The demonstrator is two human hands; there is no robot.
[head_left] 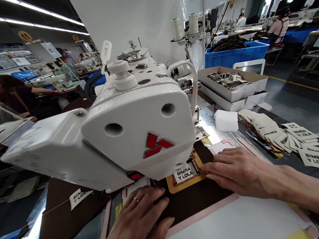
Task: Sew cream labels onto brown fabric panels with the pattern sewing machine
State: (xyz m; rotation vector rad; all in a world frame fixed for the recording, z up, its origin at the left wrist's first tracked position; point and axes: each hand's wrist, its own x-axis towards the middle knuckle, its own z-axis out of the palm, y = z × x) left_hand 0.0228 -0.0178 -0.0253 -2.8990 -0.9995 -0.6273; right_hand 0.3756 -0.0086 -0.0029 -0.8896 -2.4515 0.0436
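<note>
Under the head of a white sewing machine (135, 119) lies a dark brown fabric panel (199, 204). On the panel sits a yellow frame (184, 187) around a white label (184, 173) that reads "BIMBA Y LOLA". My left hand (139, 222), with a ring on one finger, rests on the panel's left side, its fingers spread. At the frame's right edge, my right hand (242, 171) lies with extended fingertips touching the frame and panel. The machine head hides the needle area and the panel's far part. Beneath the panel is a white template (232, 224) with pink edging.
Loose printed labels (316, 158) are fanned out at the right, near a white paper stack (226, 120). Behind them stand a cardboard box (233, 88) and a blue crate (236, 54). Another brown piece (64, 225) with a label hangs left. Thread cones (176, 29) stand behind; people work farther off.
</note>
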